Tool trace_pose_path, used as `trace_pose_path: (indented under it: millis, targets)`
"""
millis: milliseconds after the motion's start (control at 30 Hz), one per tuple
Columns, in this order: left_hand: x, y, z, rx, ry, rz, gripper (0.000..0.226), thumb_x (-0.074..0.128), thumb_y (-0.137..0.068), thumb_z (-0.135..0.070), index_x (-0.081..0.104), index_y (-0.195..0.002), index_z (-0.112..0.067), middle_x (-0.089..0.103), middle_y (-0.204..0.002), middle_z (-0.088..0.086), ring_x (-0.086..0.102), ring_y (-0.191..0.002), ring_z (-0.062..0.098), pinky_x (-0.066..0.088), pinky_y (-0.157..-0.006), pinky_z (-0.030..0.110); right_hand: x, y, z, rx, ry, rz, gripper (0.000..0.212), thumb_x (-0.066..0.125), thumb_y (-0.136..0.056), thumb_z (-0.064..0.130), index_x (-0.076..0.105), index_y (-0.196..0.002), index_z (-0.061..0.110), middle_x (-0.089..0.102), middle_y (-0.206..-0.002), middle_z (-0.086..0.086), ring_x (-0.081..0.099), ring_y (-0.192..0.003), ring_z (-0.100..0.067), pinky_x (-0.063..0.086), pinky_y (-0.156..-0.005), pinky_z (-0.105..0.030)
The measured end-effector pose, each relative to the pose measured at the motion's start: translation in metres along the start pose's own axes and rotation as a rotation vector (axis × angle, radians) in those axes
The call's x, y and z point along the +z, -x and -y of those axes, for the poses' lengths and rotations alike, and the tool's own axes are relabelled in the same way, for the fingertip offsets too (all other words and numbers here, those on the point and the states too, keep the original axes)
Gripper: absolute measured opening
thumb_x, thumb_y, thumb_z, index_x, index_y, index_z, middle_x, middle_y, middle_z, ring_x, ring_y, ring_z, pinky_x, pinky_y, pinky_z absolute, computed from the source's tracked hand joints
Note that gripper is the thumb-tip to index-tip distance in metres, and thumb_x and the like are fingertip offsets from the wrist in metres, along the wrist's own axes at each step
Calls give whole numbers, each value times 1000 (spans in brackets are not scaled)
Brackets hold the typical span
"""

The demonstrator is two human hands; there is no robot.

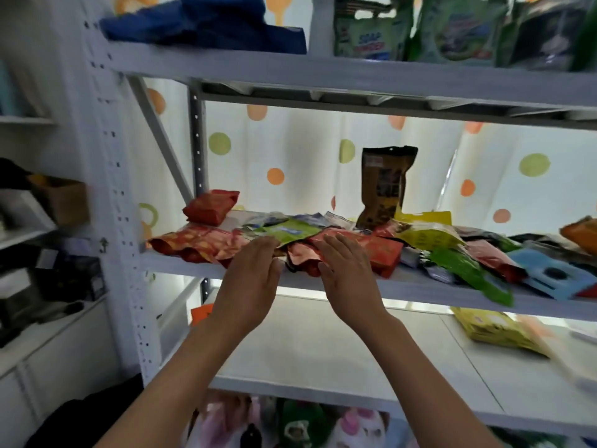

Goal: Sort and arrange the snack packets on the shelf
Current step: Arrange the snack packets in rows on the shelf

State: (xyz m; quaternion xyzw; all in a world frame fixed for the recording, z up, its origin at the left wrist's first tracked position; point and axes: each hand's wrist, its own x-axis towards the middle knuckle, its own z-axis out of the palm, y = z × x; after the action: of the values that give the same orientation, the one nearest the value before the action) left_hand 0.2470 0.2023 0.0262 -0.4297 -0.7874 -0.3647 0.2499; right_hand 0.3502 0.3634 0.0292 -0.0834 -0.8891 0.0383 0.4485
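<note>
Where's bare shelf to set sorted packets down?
The shelf below is mostly bare, left of the yellow packet. On the middle shelf, only a patch behind the red packet, toward the upright brown pouch. Its front and right are piled.

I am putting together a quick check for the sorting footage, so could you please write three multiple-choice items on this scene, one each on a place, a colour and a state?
1. Where does the upright brown packet stand?
A. at the back of the middle shelf, behind the pile
B. on the top shelf
C. on the lower shelf

2. What colour is the packet lying apart at the back left of the middle shelf?
A. blue
B. red
C. green

3. How are the two hands?
A. both gripping one packet
B. both fists
C. both open, fingers straight

Answers:
1 A, it rises behind the flat packets.
2 B, its wrapper is red.
3 C, the left hand and right hand reach flat over the red packets at the shelf's front edge.
</note>
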Motion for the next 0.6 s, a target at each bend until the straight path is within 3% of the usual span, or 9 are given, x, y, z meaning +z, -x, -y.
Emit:
trace_pose_path:
  millis: [133,267,600]
  targets:
    - [-7,-21,42,-31,12,84,47,38,-97,-33,49,-137,-10,52,-140,9,46,-130,26,36,-109,36,36,-31,2,46,-18,102,42,61,-88,11,62,-130,15,59,-137,-10,48,-132,-33,34,-112,-49]
    - [-4,-50,67,-83,-14,173,45,45,-100,-29,42,-143,-16,43,-148,5,38,-136,23,33,-110,34,52,-50,-15,79,-7,182,44,62,-90,12,59,-133,15,57,-139,-10,45,-135,-33,33,-113,-46]
    - [47,-129,69,-189,-64,367,45,61,-90,-39,53,-130,-22,52,-139,3,52,-121,20,40,-89,26,83,-111,-67,89,-20,336,56,54,-88,4,52,-140,22,51,-145,2,37,-139,-19,28,-114,-32]
